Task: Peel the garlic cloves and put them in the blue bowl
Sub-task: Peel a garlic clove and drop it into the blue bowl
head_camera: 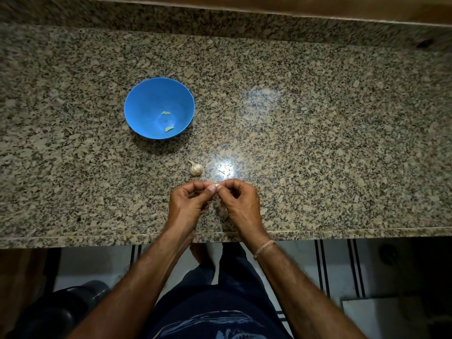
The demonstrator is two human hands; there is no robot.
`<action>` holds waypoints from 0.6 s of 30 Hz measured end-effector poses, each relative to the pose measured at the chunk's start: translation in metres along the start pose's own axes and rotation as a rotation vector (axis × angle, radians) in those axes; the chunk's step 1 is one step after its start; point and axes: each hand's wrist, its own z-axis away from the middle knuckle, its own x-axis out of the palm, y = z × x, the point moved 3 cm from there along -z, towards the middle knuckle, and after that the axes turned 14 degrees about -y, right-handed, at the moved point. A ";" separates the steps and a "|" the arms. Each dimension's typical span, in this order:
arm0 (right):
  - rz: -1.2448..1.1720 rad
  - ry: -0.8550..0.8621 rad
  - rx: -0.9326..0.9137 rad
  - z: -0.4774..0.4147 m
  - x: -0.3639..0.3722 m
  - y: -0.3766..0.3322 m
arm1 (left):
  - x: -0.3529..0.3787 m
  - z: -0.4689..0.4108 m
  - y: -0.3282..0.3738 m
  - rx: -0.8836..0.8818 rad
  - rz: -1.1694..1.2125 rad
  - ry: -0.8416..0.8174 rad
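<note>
While two peeled cloves lie in the blue bowl at eleven o'clock, a garlic clove is pinched by the left hand and right hand, both curled.

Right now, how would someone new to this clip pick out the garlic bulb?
Start at the granite counter and find the blue bowl. The bulb lies on the counter between it and the left hand, touching neither. It is whitish, round and stemmed, unlike the two small peeled cloves inside the bowl.
</note>
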 end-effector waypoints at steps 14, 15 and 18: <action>0.174 -0.020 -0.067 -0.004 -0.009 -0.002 | -0.001 0.002 0.009 0.043 -0.184 0.045; 0.103 -0.038 -0.026 -0.005 -0.008 0.000 | 0.000 0.001 0.010 0.058 -0.225 0.043; -0.005 -0.026 0.017 -0.006 -0.007 0.002 | 0.001 0.000 0.011 0.062 -0.243 0.016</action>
